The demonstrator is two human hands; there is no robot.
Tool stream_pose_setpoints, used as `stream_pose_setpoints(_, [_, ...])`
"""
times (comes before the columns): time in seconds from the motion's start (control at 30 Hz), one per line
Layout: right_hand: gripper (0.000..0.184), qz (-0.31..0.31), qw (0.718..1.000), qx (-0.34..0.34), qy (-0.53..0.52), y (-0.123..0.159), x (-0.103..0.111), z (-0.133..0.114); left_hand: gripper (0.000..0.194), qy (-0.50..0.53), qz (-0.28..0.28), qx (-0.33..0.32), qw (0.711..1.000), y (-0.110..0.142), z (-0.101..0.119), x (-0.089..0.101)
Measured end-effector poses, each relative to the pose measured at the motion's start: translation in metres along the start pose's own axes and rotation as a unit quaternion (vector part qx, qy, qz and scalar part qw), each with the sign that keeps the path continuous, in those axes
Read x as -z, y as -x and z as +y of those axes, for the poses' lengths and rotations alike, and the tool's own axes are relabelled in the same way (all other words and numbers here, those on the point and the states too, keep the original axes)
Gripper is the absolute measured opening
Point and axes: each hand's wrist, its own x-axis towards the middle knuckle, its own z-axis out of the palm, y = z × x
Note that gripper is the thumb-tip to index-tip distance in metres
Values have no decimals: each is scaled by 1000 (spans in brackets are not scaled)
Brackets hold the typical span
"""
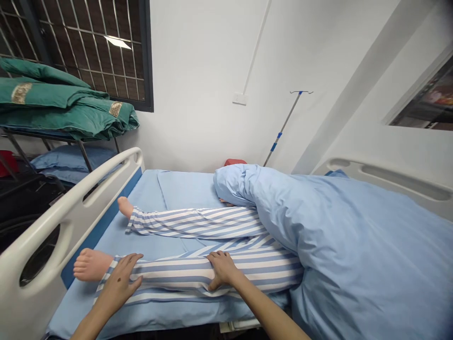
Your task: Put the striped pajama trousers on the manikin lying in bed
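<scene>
Two legs in blue-and-white striped pajama trousers (198,222) lie stretched along a bed, with bare feet that look like a manikin's. My left hand (122,281) rests on the near shin just above the near foot (92,265), thumb apart from the fingers. Over the near knee lies my right hand (223,270), its fingers bent across the top and the thumb on the near side. A light blue quilt (339,236), folded back, covers the body from the thighs up. The far foot (125,207) points toward the footboard.
The white footboard (67,222) stands at the left, the headboard (389,177) at the right. An IV pole (285,123) rises behind the bed. Green bundled bedding (67,106) sits on a rack by the barred window. Part of a red object (235,162) shows beyond the mattress.
</scene>
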Motion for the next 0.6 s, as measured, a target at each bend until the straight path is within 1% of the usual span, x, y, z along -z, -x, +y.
stream_pose_setpoints(0.1, [96, 3, 1000, -1, 0, 0, -1, 0, 40, -17, 22, 2, 1000, 12, -26, 5])
stream_pose_setpoints(0.17, [94, 6, 1000, 0, -1, 0, -2, 0, 44, -53, 4, -6, 999, 22, -37, 1])
stream_pose_setpoints(0.2, [94, 7, 1000, 1, -2, 0, -2, 0, 47, -76, -13, -9, 997, 25, -38, -2])
stream_pose_setpoints(0.27, [93, 5, 1000, 0, -1, 0, -2, 0, 52, -124, -52, -6, 991, 29, -31, -6])
stream_pose_setpoints(0.33, [91, 7, 1000, -1, 2, 1, -1, 0, 59, -172, -87, 3, 981, 27, -14, -7])
stream_pose_setpoints(0.43, [91, 11, 1000, 2, 4, 1, 0, -1, 69, -232, -133, 22, 963, 17, 11, 3])
stream_pose_setpoints(0.5, [91, 12, 1000, 4, 3, 2, 0, -1, 72, -258, -169, 35, 950, 11, 18, 12])
stream_pose_setpoints(0.6, [90, 13, 1000, 4, 1, 2, 0, -1, 73, -275, -210, 58, 937, 3, 17, 22])
